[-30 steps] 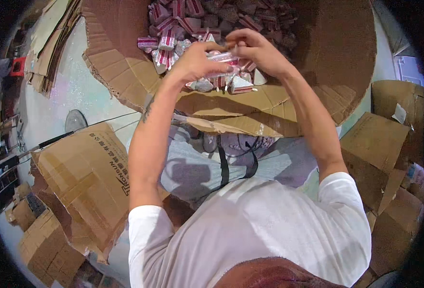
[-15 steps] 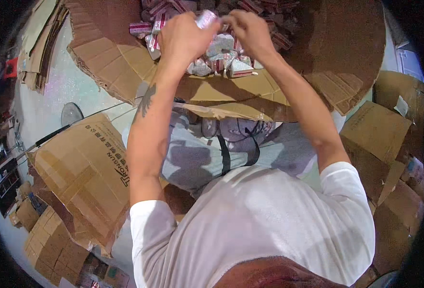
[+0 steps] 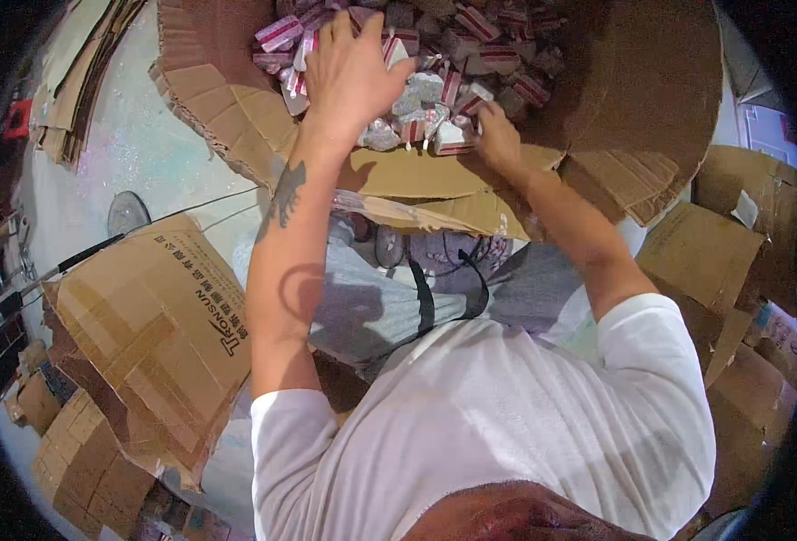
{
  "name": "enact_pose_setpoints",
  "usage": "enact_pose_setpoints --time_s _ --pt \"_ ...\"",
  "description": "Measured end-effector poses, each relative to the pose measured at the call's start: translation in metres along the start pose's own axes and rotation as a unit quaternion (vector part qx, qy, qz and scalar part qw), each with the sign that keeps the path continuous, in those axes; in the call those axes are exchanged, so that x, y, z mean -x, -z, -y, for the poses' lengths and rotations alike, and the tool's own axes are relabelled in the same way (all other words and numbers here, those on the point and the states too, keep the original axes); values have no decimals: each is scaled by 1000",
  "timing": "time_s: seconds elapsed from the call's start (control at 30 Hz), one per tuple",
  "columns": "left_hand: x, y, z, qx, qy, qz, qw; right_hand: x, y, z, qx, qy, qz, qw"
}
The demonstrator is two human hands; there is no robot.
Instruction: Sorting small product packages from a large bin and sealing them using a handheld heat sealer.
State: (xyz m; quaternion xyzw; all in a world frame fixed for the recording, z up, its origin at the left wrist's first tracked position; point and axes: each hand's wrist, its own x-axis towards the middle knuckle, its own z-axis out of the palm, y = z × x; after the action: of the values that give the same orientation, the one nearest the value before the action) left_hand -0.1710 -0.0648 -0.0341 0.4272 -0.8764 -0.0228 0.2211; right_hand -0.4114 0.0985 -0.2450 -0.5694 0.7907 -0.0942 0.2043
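L hand is now splayed wide open over the L part of the pile of red-striped wedges (image 3: 425,87) in the big cardboard box (image 3: 223,108), and the shiny pc it had 0.5s ago is outta its grip. R hand (image 3: 499,140) is apart from the left hand (image 3: 353,86) now, down at the pile's near edge, fingers half curled by a white wedge (image 3: 453,139), tho can't tell if it's got hold of anything.

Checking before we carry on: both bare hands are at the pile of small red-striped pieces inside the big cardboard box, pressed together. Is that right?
Not quite: the hands are apart, not pressed together. The head view shows the left hand with its fingers spread and the right hand separately at the near edge of the pile inside the big cardboard box.
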Motion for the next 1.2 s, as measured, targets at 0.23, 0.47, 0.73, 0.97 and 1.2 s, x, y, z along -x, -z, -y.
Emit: enact_pose_setpoints --time_s 0.23,0.47,0.73,0.97,1.2 --pt "12 14 18 70 84 193 975 14 67 97 -5 -104 351 930" --pt "11 -15 -33 113 -17 207 972 -21 -28 -63 83 84 255 960" --pt "21 -8 -17 153 -108 219 957 -14 154 119 -241 255 159 923" --pt "9 7 -22 121 49 177 975 -15 135 135 -186 177 -12 966" --pt "-6 24 -18 79 97 206 971 -18 116 147 -266 107 -52 957"
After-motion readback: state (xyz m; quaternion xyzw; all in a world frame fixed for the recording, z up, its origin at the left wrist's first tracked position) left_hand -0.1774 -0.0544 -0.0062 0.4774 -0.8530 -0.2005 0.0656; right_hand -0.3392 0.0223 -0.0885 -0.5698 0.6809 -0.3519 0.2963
